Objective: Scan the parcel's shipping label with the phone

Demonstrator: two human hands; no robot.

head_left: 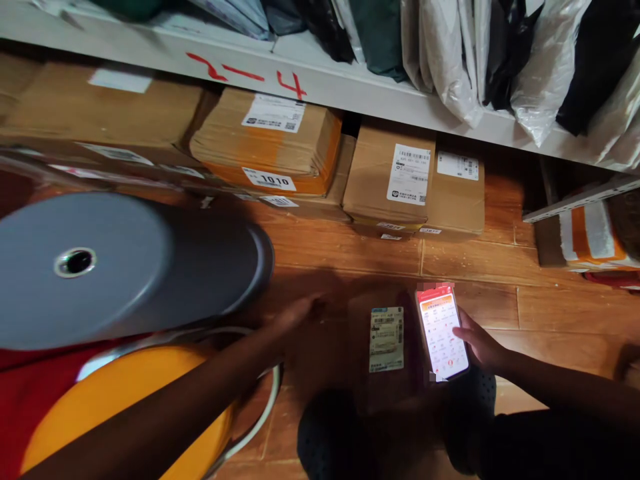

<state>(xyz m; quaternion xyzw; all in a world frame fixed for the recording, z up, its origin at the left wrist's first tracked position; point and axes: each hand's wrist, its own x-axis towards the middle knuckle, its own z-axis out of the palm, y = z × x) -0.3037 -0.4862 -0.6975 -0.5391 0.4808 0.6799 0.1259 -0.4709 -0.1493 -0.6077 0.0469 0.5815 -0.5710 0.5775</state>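
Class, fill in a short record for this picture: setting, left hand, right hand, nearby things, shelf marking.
Setting: wooden floor under a white shelf
Left hand: reaching toward a dark parcel, empty
Right hand: holding a lit phone
Parcel label: on top, facing up
Nearby: cardboard boxes under the shelf; grey disc at left
Shelf marking: red "2-4"

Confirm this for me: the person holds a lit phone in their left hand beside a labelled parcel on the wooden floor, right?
Not quite. The head view shows the lit phone in the right hand, not the left. The left hand reaches toward the labelled parcel, which does lie on the wooden floor beside the phone.
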